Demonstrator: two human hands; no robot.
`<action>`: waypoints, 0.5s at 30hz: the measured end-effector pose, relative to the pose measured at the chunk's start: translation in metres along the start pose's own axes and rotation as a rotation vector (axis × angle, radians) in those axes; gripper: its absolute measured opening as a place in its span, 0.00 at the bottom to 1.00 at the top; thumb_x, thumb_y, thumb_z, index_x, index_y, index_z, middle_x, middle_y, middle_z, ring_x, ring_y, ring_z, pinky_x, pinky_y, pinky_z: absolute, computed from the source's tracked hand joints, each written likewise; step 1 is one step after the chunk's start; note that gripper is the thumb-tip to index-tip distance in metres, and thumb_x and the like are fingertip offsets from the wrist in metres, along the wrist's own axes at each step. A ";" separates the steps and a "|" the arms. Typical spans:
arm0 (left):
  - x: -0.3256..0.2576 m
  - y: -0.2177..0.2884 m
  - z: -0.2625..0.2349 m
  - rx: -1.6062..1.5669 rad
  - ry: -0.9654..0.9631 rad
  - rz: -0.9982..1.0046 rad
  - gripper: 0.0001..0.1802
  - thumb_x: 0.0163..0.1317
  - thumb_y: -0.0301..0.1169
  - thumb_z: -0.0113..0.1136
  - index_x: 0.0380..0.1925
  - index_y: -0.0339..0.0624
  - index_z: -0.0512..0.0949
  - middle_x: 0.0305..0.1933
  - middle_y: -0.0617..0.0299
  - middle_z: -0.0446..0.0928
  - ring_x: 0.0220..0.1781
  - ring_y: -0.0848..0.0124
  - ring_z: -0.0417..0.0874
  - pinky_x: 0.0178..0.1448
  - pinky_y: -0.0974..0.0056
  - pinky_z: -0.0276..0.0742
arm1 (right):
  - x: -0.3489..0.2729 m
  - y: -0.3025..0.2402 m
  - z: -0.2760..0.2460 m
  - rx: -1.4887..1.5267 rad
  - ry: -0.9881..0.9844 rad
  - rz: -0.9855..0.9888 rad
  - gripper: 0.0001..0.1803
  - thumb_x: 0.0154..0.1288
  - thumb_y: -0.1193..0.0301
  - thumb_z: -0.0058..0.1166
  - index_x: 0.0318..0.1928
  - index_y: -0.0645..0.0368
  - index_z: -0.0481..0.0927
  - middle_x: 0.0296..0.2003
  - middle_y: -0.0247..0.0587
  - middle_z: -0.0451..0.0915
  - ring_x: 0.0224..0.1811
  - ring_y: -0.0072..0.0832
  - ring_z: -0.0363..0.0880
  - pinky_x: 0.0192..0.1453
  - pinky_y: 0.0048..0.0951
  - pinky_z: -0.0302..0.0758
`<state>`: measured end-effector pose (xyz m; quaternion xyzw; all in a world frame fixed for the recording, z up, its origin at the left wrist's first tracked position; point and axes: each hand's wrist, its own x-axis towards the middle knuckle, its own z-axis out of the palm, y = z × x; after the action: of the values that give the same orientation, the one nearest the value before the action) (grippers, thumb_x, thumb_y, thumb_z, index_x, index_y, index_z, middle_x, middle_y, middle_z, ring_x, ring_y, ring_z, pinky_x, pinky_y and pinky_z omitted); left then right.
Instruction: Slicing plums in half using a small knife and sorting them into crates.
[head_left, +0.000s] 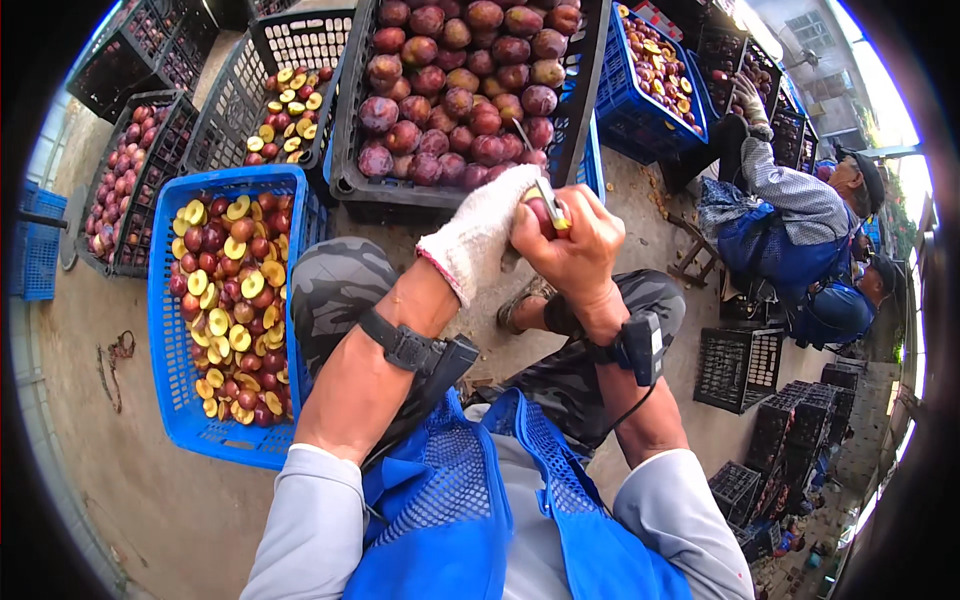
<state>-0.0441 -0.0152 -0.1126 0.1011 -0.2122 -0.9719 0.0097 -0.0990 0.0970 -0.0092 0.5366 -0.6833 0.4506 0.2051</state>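
Observation:
My left hand [482,232], in a white knit glove, is closed on a dark red plum [541,217]. Bare fingers of my right hand [582,245] wrap round a small knife [547,193] with a yellowish part showing, held against the plum. Its thin blade seems to point away from me; the grip hides part of it. Just beyond my hands stands a black crate [345,180] heaped with whole plums [457,103]. To the left, a blue basket [165,330] holds halved plums [240,315] with yellow flesh.
A black crate [222,115] of cut plums and another [90,215] of whole ones stand at left. Another blue basket [640,140] is at far right. Two people in blue [770,225] sit at right, near a low wooden stool [693,250] and black crates [738,370].

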 end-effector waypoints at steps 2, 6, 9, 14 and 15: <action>-0.019 0.011 0.079 0.027 0.287 0.018 0.25 0.76 0.50 0.47 0.47 0.39 0.82 0.27 0.64 0.81 0.23 0.74 0.78 0.24 0.70 0.72 | -0.013 0.016 -0.032 0.537 -0.046 0.743 0.10 0.65 0.67 0.60 0.30 0.58 0.78 0.17 0.32 0.74 0.15 0.23 0.70 0.19 0.26 0.66; -0.049 0.037 0.079 -0.144 0.191 -0.005 0.35 0.74 0.61 0.44 0.44 0.35 0.81 0.18 0.63 0.75 0.12 0.73 0.68 0.18 0.70 0.64 | -0.032 0.041 -0.038 0.783 0.160 1.337 0.19 0.72 0.54 0.54 0.28 0.51 0.73 0.15 0.27 0.69 0.09 0.19 0.65 0.13 0.23 0.62; -0.066 0.059 0.042 -0.257 0.089 -0.025 0.38 0.72 0.67 0.40 0.46 0.40 0.78 0.28 0.63 0.81 0.20 0.74 0.77 0.19 0.70 0.69 | -0.068 0.034 -0.037 0.703 0.054 1.410 0.19 0.71 0.55 0.56 0.27 0.50 0.72 0.15 0.27 0.69 0.09 0.18 0.65 0.13 0.21 0.61; -0.111 0.165 0.047 -0.025 0.476 0.571 0.35 0.74 0.57 0.48 0.54 0.30 0.75 0.46 0.41 0.84 0.42 0.52 0.88 0.48 0.55 0.89 | -0.043 -0.013 0.011 0.725 -0.214 1.258 0.18 0.74 0.57 0.56 0.28 0.53 0.77 0.19 0.28 0.74 0.14 0.15 0.67 0.18 0.20 0.63; -0.122 0.172 0.058 0.032 0.527 0.731 0.33 0.74 0.54 0.50 0.56 0.30 0.75 0.46 0.42 0.84 0.41 0.54 0.87 0.46 0.57 0.88 | -0.033 -0.020 0.036 0.804 -0.217 1.127 0.17 0.76 0.59 0.54 0.30 0.55 0.79 0.22 0.27 0.76 0.21 0.13 0.70 0.25 0.20 0.66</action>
<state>0.0598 -0.1404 0.0338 0.2635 -0.2391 -0.8424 0.4046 -0.0617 0.0846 -0.0451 0.1767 -0.6544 0.6499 -0.3437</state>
